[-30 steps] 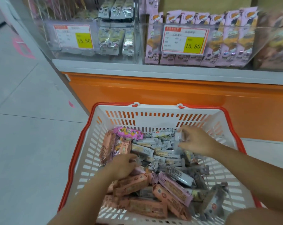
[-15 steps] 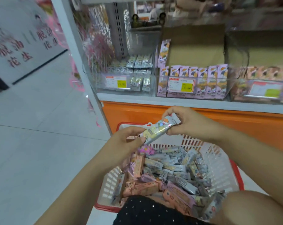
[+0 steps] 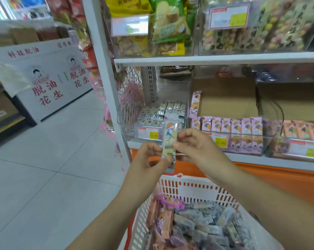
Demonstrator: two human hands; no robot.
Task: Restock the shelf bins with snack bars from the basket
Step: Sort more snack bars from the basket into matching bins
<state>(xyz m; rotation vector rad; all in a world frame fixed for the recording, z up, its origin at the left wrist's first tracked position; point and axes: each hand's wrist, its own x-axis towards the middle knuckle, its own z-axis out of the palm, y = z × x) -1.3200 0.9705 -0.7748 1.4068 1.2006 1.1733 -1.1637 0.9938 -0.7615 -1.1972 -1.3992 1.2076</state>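
Head camera showed the shelf (image 3: pixel 206 59) in front of me, its lower level lined with clear bins: the left bin (image 3: pixel 132 123) held silver-wrapped bars, the pink-bar bin (image 3: pixel 242 141) stood just right of it. Below, near the orange base (image 3: pixel 271 179), sat the white basket (image 3: pixel 194 191), heaped with loose bars (image 3: pixel 197 224) in silver, pink and orange wrappers. My left hand (image 3: pixel 149 157) pinched the lower end of one silver snack bar (image 3: pixel 168 138) between thumb and curled fingers. My right hand (image 3: pixel 194 147) pinched its middle with thumb and fingertips. The bar stood upright above the basket, before the left bin.
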